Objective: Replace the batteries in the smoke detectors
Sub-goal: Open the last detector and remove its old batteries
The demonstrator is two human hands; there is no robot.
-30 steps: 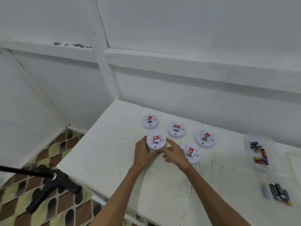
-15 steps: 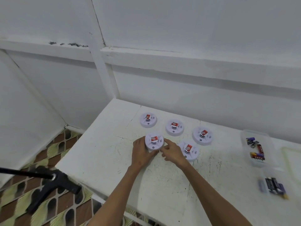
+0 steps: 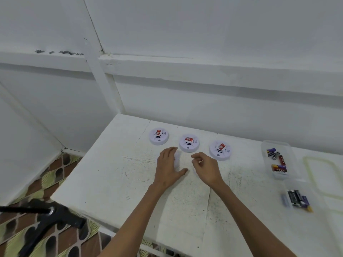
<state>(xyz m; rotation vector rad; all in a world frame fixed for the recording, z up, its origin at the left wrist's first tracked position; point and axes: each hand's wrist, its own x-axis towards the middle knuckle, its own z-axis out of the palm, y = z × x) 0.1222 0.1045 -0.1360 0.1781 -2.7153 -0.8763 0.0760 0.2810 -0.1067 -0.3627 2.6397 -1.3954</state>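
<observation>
White table (image 3: 115,175); left hand (image 3: 168,166) flat covering detector (image 3: 177,158); right hand (image 3: 207,168) loosely curled.

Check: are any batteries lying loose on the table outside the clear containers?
No. The batteries all sit inside the two clear containers at the table's right side.

table (image 3: 115,184): white, scuffed, set in the room corner | wall (image 3: 204,30): white, with a ledge (image 3: 185,65) running across and a post (image 3: 104,84) down to the table's far left corner | floor (image 3: 46,240): brown-and-green patterned | black stand (image 3: 46,219): on the floor, lower left
</observation>
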